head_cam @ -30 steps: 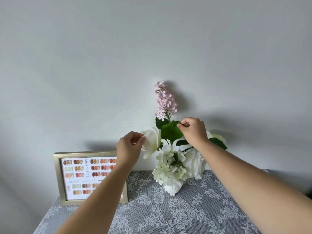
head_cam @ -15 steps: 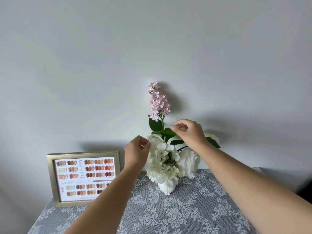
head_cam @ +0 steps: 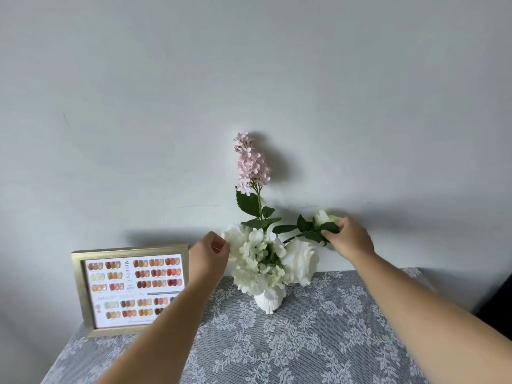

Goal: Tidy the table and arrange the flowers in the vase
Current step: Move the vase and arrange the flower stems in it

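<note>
Your fingers (head_cam: 336, 227) on the right hand (head_cam: 350, 238) are closed around a leafy stem (head_cam: 303, 233) just below a small white bud (head_cam: 321, 217), which leans out to the right of the bouquet. Your left hand (head_cam: 209, 252) has its fingertips pinched together on the edge of a white rose (head_cam: 234, 239) on the bouquet's left side. Both blooms belong to the arrangement standing in a small white vase (head_cam: 268, 300), which sits near the back of the table, close to the wall (head_cam: 249, 65). White hydrangea (head_cam: 260, 261) fills the middle, a second large white rose (head_cam: 300, 261) hangs to the right, and 1 tall pink flower spike (head_cam: 250, 163) rises upright above them. The table wears a grey lace-patterned cloth (head_cam: 304, 342). To the left of the vase, a gold picture frame (head_cam: 80, 295) showing rows of nail colours stands upright, partly covered by your left forearm.
</note>
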Tool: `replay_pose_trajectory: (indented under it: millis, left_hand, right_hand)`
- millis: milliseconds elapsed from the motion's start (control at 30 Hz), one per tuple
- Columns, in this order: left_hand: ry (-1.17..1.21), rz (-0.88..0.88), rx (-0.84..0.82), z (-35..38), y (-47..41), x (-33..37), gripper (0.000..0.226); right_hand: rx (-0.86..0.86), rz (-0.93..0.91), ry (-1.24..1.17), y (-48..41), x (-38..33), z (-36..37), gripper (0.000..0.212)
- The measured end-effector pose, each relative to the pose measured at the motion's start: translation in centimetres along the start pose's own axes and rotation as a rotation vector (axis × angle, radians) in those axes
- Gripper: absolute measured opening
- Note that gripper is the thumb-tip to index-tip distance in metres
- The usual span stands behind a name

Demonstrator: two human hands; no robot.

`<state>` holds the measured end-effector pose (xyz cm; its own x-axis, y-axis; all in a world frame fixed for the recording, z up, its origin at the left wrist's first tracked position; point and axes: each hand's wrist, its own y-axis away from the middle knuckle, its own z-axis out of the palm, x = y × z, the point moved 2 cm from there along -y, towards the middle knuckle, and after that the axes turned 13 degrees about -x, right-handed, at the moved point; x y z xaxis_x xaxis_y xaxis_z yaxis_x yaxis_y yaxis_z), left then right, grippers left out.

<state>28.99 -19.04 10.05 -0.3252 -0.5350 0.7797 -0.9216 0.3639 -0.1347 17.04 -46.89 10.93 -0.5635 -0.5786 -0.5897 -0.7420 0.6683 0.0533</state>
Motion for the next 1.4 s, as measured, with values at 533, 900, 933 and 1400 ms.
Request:
replay_pose_trajectory:
  millis: [533, 900, 933, 1400]
  left_hand:
    - [-0.044, 0.128, -0.036, -0.4, 0.6, 0.1, 0.013]
    - [0.001, 0.267, -0.343, 0.2, 2.2, 2.6, 0.044]
    - [-0.019, 0.266, -0.364, 0.3, 2.2, 2.8, 0.046]
    - [0.092, 0.191, -0.226, 0.7, 1.4, 4.2, 0.012]
  right_hand:
    - [0.100, -0.233, -0.177, 0.4, -2.8, -0.2, 0.024]
    - [0.135, -0.425, -0.124, 3.6, -7.2, -0.8, 0.014]
    - [0.145, -0.426, -0.107, 4.0, -7.3, -0.8, 0.013]
    - [0.201, -0.520, 0.072, 6.6, -8.0, 2.3, 0.014]
